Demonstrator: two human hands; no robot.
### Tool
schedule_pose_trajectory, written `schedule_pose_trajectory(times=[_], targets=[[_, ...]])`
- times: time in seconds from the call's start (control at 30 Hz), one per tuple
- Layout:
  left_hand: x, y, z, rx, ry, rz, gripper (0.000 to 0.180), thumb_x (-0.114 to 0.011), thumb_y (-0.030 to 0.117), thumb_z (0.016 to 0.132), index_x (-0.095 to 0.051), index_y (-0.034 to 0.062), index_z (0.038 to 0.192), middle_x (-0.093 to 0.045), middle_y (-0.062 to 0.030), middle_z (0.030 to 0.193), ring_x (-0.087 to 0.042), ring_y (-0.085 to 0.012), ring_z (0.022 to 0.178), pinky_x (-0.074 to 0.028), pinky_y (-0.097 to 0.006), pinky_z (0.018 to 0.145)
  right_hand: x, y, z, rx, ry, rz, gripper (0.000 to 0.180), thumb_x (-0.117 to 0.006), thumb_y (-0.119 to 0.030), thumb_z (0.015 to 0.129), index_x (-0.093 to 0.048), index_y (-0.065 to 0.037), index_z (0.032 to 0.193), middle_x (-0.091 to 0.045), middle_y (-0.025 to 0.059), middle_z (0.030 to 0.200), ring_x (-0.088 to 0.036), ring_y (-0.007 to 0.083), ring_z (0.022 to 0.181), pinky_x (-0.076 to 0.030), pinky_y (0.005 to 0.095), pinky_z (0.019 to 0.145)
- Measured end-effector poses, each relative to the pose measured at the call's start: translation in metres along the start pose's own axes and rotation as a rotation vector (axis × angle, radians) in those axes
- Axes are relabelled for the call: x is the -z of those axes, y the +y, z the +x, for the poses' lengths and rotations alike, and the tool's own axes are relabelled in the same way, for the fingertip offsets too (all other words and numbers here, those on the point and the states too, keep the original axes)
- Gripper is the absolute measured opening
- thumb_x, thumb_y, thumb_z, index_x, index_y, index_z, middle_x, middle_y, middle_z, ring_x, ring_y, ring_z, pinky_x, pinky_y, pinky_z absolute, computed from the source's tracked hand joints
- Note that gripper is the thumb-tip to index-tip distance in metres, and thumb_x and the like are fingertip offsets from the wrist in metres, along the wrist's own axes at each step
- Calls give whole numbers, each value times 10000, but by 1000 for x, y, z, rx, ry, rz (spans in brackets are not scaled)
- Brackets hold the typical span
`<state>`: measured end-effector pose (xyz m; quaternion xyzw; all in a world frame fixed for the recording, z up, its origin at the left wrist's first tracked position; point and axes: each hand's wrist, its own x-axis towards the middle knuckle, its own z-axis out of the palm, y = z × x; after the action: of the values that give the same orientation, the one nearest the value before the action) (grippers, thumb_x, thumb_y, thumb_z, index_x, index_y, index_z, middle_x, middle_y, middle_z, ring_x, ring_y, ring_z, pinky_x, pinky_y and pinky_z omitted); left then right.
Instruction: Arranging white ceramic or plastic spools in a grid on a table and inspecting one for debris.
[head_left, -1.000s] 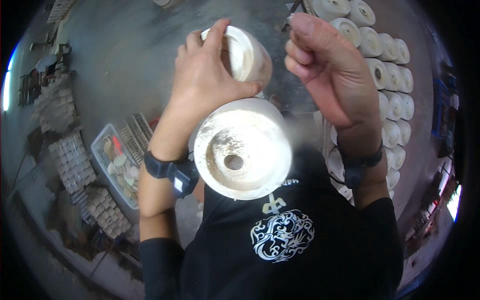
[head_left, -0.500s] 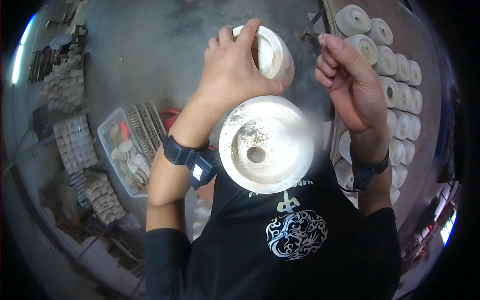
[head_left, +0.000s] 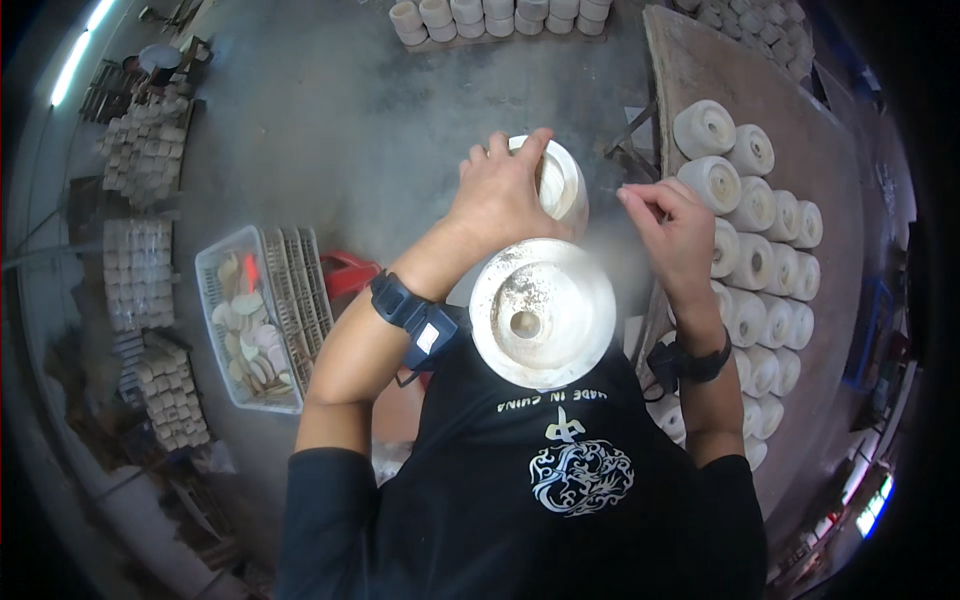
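My left hand is wrapped over the rim of a hollow white plaster mould, which is tilted so that its round cavity shows. The fingers lie over the far rim; the thumb is mostly hidden. Nearer to me, in front of my chest, is a second round white mould with a stepped rim, dark specks and a hole in its middle. Neither hand grips this one. To the right of both moulds, my right hand is raised with thumb and fingertips pinched together. Whatever is between them is too small to tell.
On the right, a board carries rows of white moulds. A white plastic basket of flat pale pieces stands at left, beside a red object. More moulds line the far floor; stacks stand far left.
The view has tilted farther out, bringing the far row of moulds in. My right hand has turned and come closer to the mould under my left hand, its pinch kept.
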<state>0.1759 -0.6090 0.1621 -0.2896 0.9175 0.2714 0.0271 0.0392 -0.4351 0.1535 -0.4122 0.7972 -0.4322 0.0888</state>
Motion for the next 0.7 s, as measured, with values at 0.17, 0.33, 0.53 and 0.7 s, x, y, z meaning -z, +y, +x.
schedule_pose_trajectory(times=[0.17, 0.33, 0.53, 0.7], targets=[[-4, 0, 4, -1, -11, -11, 1084, -882, 388, 503, -440, 109, 1452, -531, -253, 1242, -505, -452, 1154, -422, -482, 1012, 7, -12, 1, 13, 44, -62, 139, -708, -54, 823, -741, -57, 959, -619, 79, 809, -594, 214, 790, -471, 303, 689], [-3, 2, 5, 1, -14, -31, 1097, -888, 405, 497, -440, 113, 1455, -532, -251, 1245, -507, -456, 1156, -420, -483, 1009, 20, -20, -9, 335, -23, -17, 299, -643, 24, 759, -721, -80, 1028, -622, 99, 958, -595, 263, 850, -483, 335, 734], [-5, 1, 6, -14, -10, 0, 1100, -869, 496, 535, -437, 98, 1466, -517, -261, 1252, -504, -453, 1168, -408, -486, 1004, 30, -56, -22, 648, -277, 39, 397, -639, -20, 623, -730, -85, 1004, -635, 82, 1091, -601, 292, 980, -472, 410, 853], [-5, 2, 8, -2, -31, -8, 1076, -865, 501, 565, -434, 104, 1468, -514, -267, 1261, -510, -458, 1156, -413, -493, 993, 33, -60, -19, 628, -410, 51, 448, -594, -106, 656, -723, -72, 1084, -588, 151, 1234, -537, 352, 1137, -440, 451, 975]])
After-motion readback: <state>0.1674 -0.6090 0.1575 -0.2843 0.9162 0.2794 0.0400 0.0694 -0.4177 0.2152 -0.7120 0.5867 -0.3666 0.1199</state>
